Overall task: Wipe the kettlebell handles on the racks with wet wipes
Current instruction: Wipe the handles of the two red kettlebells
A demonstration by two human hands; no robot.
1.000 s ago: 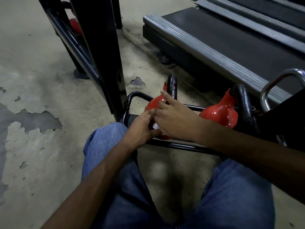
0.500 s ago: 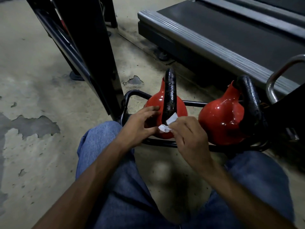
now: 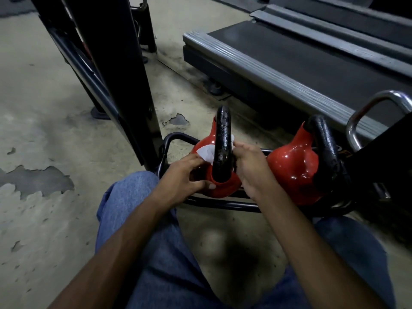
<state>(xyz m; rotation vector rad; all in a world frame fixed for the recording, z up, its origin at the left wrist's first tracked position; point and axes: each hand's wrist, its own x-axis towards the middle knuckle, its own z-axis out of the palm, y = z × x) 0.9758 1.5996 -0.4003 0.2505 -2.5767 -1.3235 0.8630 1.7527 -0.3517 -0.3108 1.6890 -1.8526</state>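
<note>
- The wet wipe (image 3: 206,152) loops behind the black handle (image 3: 223,139) on the rack (image 3: 223,205); the left hand (image 3: 185,175) pinches one end; the right hand (image 3: 250,168) grips the other (mostly hidden).
- A tight pull rubs it cleanest.

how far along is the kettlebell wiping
Nothing shows as finished. In hand: the wipe is looped behind the left kettlebell's handle, its ends pinched by the left hand and right hand. Left: the right kettlebell's handle, untouched, and the silver handle beyond.
</note>
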